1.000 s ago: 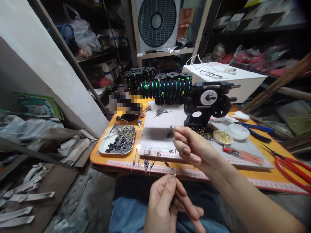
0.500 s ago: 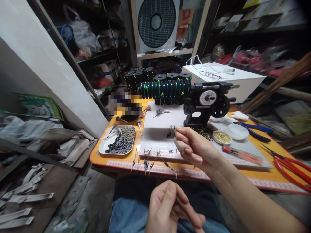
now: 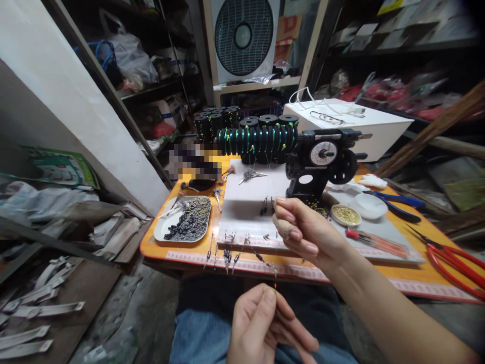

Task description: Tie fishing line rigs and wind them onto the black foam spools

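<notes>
Low over the lap, my left hand (image 3: 259, 321) has thumb and forefinger pinched on a thin line, the other fingers loosely bent. Just above that pinch a tiny orange piece (image 3: 275, 286) shows on the line, with a small yellowish piece above it. My right hand (image 3: 297, 227) is raised over the table's front, a wrap around one finger. Its fingertips are pinched together near the upper end of the same faint, upright line. Small dark swivel-like pieces on short wires (image 3: 228, 253) hang along the table edge to the left of the line.
A white tray (image 3: 161, 233) holds many small dark cylinders. Behind the hands stands a black winding device (image 3: 324, 151) with a row of wound spools (image 3: 257, 140). At right lie a dish of golden bits (image 3: 346, 216), a red-handled cutter (image 3: 375, 242), pliers (image 3: 397, 205) and red scissors (image 3: 450, 263).
My left hand has shifted very slightly down and left, showing more of the orange piece above the pinch. My right hand has moved a touch to the right.
</notes>
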The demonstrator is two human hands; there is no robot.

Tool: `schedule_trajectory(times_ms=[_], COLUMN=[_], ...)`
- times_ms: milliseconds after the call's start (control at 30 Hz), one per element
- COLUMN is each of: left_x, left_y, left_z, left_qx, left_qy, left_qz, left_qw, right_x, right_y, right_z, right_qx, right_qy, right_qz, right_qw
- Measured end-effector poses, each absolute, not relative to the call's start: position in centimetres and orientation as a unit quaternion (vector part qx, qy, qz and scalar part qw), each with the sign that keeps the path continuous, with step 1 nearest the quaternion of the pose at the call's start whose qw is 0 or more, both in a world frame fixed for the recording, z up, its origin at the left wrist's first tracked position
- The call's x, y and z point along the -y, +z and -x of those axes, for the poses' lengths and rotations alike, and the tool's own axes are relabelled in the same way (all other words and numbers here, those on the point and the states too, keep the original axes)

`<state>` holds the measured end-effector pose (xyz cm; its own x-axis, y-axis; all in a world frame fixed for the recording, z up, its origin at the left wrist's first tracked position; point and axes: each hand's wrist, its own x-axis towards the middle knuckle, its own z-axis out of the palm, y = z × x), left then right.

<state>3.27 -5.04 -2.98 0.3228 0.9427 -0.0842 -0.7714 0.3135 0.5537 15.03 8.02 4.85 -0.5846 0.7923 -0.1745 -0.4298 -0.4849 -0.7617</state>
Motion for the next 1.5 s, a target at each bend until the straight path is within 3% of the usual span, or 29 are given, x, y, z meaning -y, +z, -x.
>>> schedule_trajectory(times_ms=[267,367,600,700,933,1233,1500], left_x=[5.4,4.9,2.0,0.8,-2.5,-2.7,-0.1], left_y=[-3.1,-2.6,-1.5,-1.0,2.5,1.8,1.2], left_z=[-3.5,-3.4,-2.1,-1.9,-2.7,-3.7,-3.6], left_qx=[-0.228,-0.307,-0.591,-0.614,-0.499,-0.280,-0.243], left_qy=[0.550,0.556,0.441,0.420,0.547,0.576,0.560], left_qz=[-0.214,-0.276,-0.616,-0.641,-0.589,-0.428,-0.338], left_qw=[0.774,0.721,0.277,0.189,0.325,0.638,0.716], right_x=[-8.0,-7.9,-8.4,-8.7,-8.8,-9.0,-9.2], right_y=[5.0,5.3,6.6,6.8,7.3,5.8,5.4], right_z=[-15.3,-15.4,-16.0,-16.2,-16.2,-16.2,-15.9], right_qx=[0.347,0.364,0.491,0.513,0.484,0.404,0.378], right_qy=[0.820,0.814,0.747,0.735,0.762,0.827,0.836], right_qz=[0.261,0.264,0.291,0.295,0.291,0.245,0.243], right_qw=[0.372,0.368,0.342,0.330,0.318,0.303,0.315])
